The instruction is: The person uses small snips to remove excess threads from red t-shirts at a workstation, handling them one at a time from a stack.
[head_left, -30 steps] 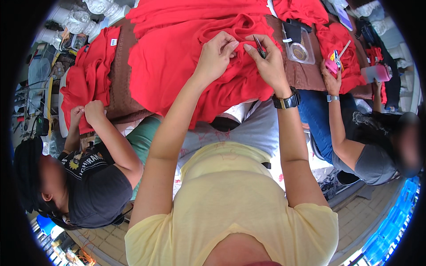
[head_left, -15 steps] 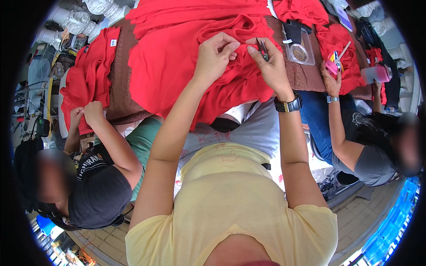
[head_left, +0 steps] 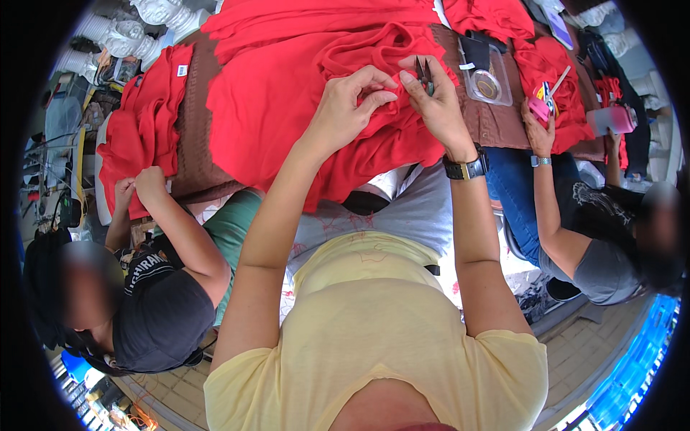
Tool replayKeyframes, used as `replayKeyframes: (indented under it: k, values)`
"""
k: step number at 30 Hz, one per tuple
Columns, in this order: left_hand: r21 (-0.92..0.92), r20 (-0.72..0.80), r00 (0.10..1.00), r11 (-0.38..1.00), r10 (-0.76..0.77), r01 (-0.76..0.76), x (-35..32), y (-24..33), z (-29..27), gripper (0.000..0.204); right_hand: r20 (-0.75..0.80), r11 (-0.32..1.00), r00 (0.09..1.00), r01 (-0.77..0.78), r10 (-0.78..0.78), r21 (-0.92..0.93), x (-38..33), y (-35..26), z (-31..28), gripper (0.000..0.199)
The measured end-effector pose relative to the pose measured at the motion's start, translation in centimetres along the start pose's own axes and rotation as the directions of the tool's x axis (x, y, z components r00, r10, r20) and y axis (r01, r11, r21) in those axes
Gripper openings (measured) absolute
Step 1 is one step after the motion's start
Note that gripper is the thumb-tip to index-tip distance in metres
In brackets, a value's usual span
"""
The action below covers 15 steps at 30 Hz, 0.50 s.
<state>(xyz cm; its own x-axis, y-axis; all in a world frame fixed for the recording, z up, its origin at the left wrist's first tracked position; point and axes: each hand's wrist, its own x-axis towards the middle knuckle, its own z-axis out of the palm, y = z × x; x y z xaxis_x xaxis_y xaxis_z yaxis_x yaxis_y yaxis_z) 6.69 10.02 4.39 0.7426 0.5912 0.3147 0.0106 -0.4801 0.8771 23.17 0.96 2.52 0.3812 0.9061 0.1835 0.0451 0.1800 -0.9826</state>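
Fingertips of the left hand [head_left: 341,109] are drawn in close, index finger and thumb reaching toward each other over the red cloth [head_left: 277,108]; from this feed I can't tell whether they touch or pinch anything as fine as a thread. Compared with a second ago, I see that hand edged toward the right, its index finger straighter. The right hand [head_left: 436,104] has its fingers curled around dark thread snips [head_left: 429,87], and their tips, nearly together earlier, now stand apart in a narrow V. Whether the right thumb also grips a fold, I can't make out.

I read this as close work still centred on the same bunched part, since the cloth itself has hardly shifted. It lies directly ahead of me, spread over the brown table cover [head_left: 489,128] and drooping past the near edge.

Farther out, just right of the cloth, I have a clear plastic tray [head_left: 505,85] with a round, gold-coloured item [head_left: 487,85] in it. Beyond that, a co-worker's hand [head_left: 537,131] holds something pink beside another red piece [head_left: 553,61]. At my left, another co-worker's hands [head_left: 149,185] are close together by a red garment [head_left: 147,115] with a white tag [head_left: 182,70].
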Motion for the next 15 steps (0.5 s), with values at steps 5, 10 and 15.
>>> replayKeyframes:
  k: [5, 10, 15]
  values:
    - [-0.063, 0.058, 0.984, 0.983, -0.17, 0.173, 0.4, -0.5, 0.3, 0.005, -0.046, 0.974, 0.993, 0.094, -0.106, -0.205, 0.2, 1.0, -0.5, 0.024]
    - [-0.127, 0.051, 0.962, 0.953, -0.27, 0.274, 0.7, -1.5, 0.5, 0.011, -0.2, 0.764, 0.944, 0.077, -0.263, -0.641, -1.7, -3.4, 0.3, 0.026]
    - [-0.37, 0.057, 0.922, 0.849, -0.384, 0.377, 0.9, -1.5, 0.7, 0.014, 0.037, 0.613, 0.951, 0.227, -0.307, -0.757, -4.6, -5.1, 1.8, 0.016]
